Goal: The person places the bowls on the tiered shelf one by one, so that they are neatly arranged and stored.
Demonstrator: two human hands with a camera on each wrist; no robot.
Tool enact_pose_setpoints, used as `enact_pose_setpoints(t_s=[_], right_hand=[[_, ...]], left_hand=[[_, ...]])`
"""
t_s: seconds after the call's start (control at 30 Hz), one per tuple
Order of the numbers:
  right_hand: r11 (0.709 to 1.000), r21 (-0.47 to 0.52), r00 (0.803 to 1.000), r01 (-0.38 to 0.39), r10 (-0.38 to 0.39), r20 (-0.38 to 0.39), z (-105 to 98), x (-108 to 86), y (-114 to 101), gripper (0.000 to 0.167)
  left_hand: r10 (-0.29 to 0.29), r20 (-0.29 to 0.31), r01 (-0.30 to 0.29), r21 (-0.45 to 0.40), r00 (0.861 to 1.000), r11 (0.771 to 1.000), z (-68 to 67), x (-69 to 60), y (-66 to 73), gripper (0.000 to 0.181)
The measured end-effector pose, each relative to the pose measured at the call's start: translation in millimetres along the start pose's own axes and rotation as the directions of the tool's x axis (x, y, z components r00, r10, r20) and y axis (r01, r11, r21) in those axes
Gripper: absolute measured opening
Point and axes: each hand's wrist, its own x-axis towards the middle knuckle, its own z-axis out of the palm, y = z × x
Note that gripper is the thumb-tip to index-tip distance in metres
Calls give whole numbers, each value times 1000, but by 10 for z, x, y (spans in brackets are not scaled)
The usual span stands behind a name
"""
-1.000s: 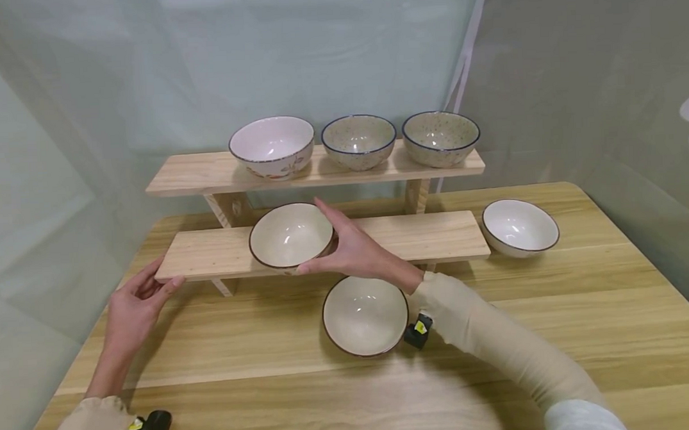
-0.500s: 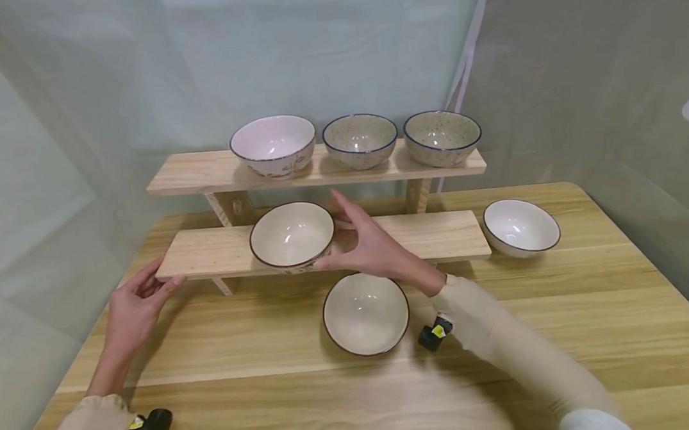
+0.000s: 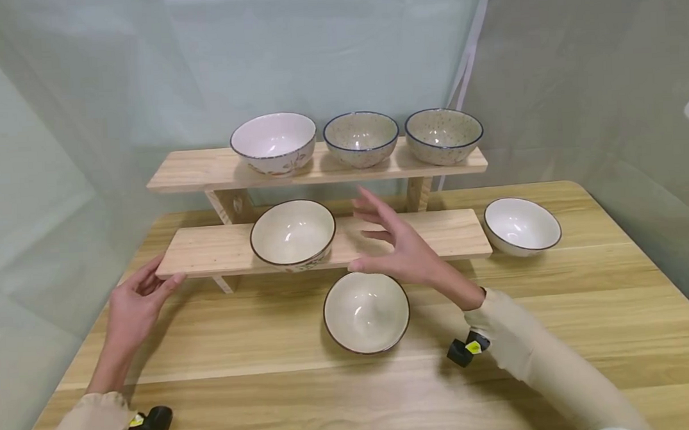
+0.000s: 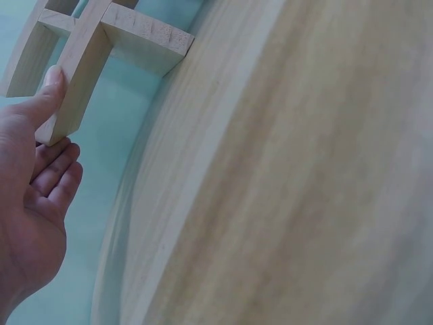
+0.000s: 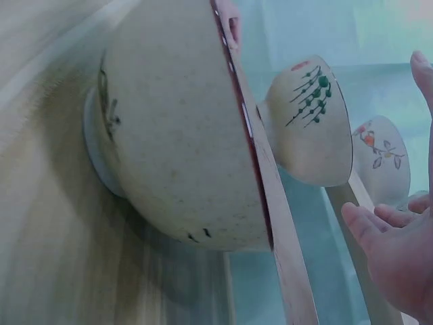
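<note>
The right hand [image 3: 402,251] had let go of the bowl [image 3: 293,233] and slid away, holding nothing, leaving it on the shelf [image 3: 207,250] to that hand's left (so it seemed set down). The left hand [image 3: 135,309] pinched the shelf's end.

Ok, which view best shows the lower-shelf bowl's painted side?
Right wrist: the lower-shelf bowl shows its green sprig clearly. Head shows mostly its inside, with little pattern; left wrist shows none of it.
</note>
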Motion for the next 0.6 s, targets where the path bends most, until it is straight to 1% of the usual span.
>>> enact_pose_setpoints(t_s=[0.07, 0.2, 0.43, 0.6], right_hand=[[1000, 7, 1000, 2, -2, -1, -7, -45, -13, 122], [1000, 16, 1000, 11, -11, 9, -30, -135, -28, 116], [999, -28, 999, 38, -38, 28, -68, -324, 5, 106], [998, -30, 998, 53, -52, 39, -78, -449, 14, 105]], left_hand=[[-4, 3, 5, -4, 1000, 1000, -2, 1, -3, 70], [-7, 8, 7, -14, 1000, 1000, -3, 4, -10, 70], [-5, 11, 5, -17, 1000, 1000, -1, 9, -7, 70], [-3, 16, 3, -16, 1000, 1000, -4, 3, -6, 70]])
